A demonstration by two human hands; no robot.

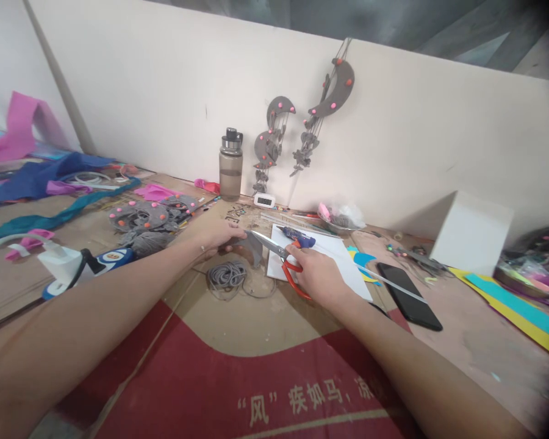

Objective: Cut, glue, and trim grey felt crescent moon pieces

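My left hand (pixel 217 235) pinches a dark grey crescent-shaped felt piece (pixel 251 249) above the cardboard. My right hand (pixel 318 274) grips a pair of scissors (pixel 289 266) by its orange-red handles. The scissors' blades point left, their tips beside the felt piece at my left fingers; whether they touch it I cannot tell. Below the felt piece lies a loose coil of grey cord (pixel 227 277), one strand trailing right. A blue glue gun (pixel 298 236) rests on a white sheet (pixel 348 275) behind my right hand.
A water bottle (pixel 230 167) and a small white digital display (pixel 264 200) stand by the wall. Grey moon garlands (pixel 333 91) hang there. At left are decorated grey pieces (pixel 139 216) and a white plug (pixel 61 263); at right, a black phone (pixel 409 296) and coloured sheets (pixel 516 305).
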